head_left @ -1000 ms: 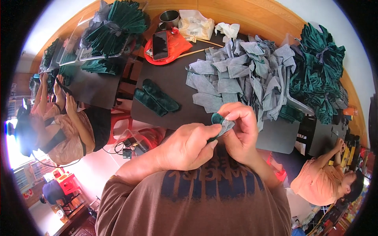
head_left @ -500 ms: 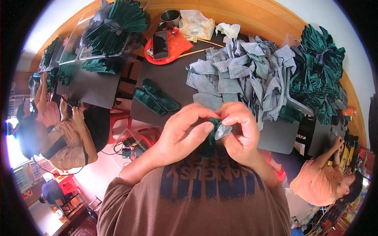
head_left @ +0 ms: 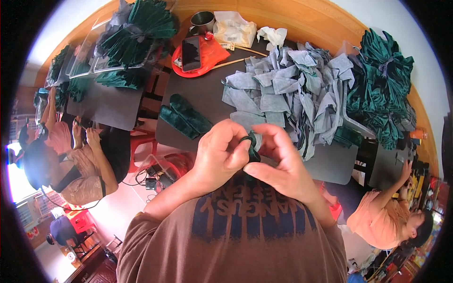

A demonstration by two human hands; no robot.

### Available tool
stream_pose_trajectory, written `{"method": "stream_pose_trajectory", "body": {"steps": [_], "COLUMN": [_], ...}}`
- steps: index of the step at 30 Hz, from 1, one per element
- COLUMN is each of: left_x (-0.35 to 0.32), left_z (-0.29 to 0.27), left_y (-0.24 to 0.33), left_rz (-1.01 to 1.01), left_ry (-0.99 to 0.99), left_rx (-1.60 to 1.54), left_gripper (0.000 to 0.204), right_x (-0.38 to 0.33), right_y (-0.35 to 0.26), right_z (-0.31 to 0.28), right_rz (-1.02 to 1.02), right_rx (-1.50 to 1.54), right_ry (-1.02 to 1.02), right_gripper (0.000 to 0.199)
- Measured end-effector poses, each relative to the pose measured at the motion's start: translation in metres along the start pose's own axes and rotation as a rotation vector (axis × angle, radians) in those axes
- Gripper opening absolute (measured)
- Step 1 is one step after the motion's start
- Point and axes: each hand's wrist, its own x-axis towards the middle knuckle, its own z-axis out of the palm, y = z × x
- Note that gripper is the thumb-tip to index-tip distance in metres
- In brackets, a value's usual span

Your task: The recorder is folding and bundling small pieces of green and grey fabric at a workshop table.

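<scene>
My left hand [head_left: 221,154] and my right hand [head_left: 280,162] meet close to my chest, both pinching a small dark green velvet piece [head_left: 251,147] between their fingertips. Most of the piece is hidden by my fingers. Just beyond my hands a big heap of grey fabric pieces [head_left: 292,94] lies on the dark table [head_left: 198,94]. Two finished dark green velvet pieces [head_left: 184,115] lie side by side on the table to the left of my hands.
Bundles of green velvet [head_left: 382,89] pile up at the right and at the far left [head_left: 134,35]. A red tray with a phone [head_left: 191,52], a metal cup [head_left: 202,20] and a plastic bag sit at the back. Other people sit at left [head_left: 71,160] and lower right [head_left: 391,217].
The grey cloth bit seen between my fingers earlier is no longer visible; my hands have closed tighter around the green piece, staying in nearly the same place.
</scene>
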Motion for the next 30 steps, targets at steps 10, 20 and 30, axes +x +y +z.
{"method": "stream_pose_trajectory", "body": {"steps": [10,20,30], "left_x": [-0.004,0.002,0.016], "left_z": [-0.009,-0.050,0.005], "left_y": [-0.010,-0.019,-0.004], "left_rz": [-0.586,-0.369,0.272], "left_ry": [-0.182,-0.087,-0.481], "left_rx": [-1.250,-1.490,0.019], "left_gripper": [0.011,0.025,0.063], "right_x": [-0.001,-0.014,-0.011], "right_y": [0.001,0.009,-0.016], "right_z": [-0.015,-0.067,-0.018], "right_rz": [0.154,0.058,0.129], "right_rx": [0.281,0.437,0.304], "right_ry": [0.014,0.418,0.007], "right_gripper": [0.027,0.019,0.029]}}
